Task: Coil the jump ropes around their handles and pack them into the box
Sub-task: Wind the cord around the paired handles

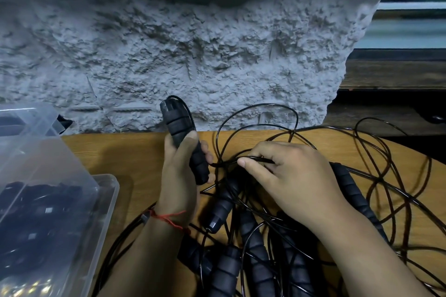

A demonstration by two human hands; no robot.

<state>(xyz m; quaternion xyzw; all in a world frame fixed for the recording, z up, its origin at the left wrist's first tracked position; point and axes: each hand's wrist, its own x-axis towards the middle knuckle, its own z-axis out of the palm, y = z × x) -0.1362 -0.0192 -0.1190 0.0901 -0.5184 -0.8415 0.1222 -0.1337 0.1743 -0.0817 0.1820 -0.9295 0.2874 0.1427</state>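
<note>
Right of the one clear box (107, 200), the left hand (178, 176) grips one handle (177, 125). Farther right, the right hand (289, 176) pinches one rope strand (255, 158) above at least five loose handles (222, 205).

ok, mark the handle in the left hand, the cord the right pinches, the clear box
handle (177, 125), head view, upper ribbed grip.
cord (255, 157), head view, the pinched stretch.
clear box (106, 212), head view, right rim.

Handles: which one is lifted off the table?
The handle gripped upright in the left hand; the other handles lie flat among the cords on the table.
</note>
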